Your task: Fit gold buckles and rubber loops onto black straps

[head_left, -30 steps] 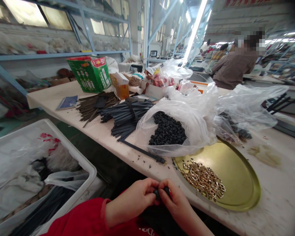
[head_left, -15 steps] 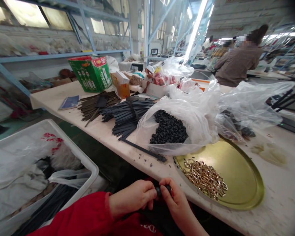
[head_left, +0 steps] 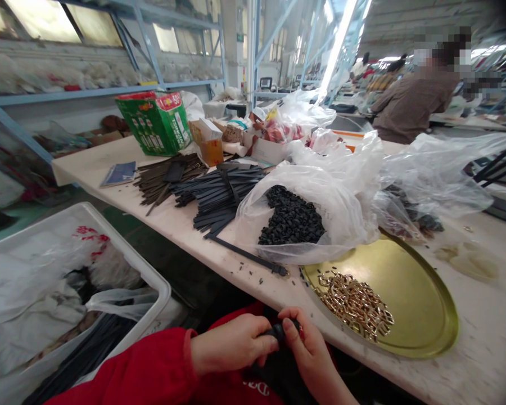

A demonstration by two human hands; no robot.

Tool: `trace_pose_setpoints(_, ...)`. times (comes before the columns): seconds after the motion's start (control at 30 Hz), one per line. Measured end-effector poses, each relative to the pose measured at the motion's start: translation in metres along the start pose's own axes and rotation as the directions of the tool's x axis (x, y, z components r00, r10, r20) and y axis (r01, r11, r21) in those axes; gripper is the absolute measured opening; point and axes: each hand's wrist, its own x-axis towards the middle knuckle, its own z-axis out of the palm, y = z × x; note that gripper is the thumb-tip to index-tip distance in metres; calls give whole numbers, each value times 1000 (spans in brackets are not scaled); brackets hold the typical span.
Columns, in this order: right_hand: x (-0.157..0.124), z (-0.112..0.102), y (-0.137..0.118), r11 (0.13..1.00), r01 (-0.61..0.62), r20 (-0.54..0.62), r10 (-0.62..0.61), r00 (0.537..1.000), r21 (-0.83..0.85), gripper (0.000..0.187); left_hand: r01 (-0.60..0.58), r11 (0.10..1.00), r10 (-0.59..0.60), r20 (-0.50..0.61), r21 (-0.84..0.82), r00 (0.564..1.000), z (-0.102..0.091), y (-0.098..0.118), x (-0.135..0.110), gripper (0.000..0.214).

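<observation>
Just below the table's near edge, my left hand and my right hand meet, each pinching one end of a small black piece. Both hands are closed on it. A gold round tray lies to the right of my hands, with a heap of small gold metal links on it. Beyond it an open clear plastic bag holds many small black parts. A single black strap lies on the table by the bag.
A pile of black straps and brown strips lies further left, with a green carton and boxes behind. A white bin with plastic bags stands at the lower left. A person in brown works at the far right.
My hands have shifted slightly right and lower with the black piece between them. The view has moved a little; the table items stay put.
</observation>
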Motion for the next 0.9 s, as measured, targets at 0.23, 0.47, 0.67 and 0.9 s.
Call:
trace_pose_setpoints(0.23, -7, 1, -3, 998, 59, 107, -56, 993, -24, 29, 57, 997, -55, 34, -44, 998, 7, 2, -3, 22)
trace_pose_setpoints(0.47, -9, 5, -2, 997, 80, 92, -80, 993, -3, 25, 24, 999, -28, 98, 49, 995, -2, 5, -7, 23)
trace_pose_setpoints(0.67, -12, 8, 3, 990, 135, 148, -130, 980, -28, 23, 35, 997, -39, 57, 66, 998, 9, 4, -5, 30)
trace_pose_setpoints(0.9, 27, -3, -12, 939, 171, 36, -168, 985, -297, 27, -52, 866, 153, -165, 498, 974, -37, 23, 6, 25)
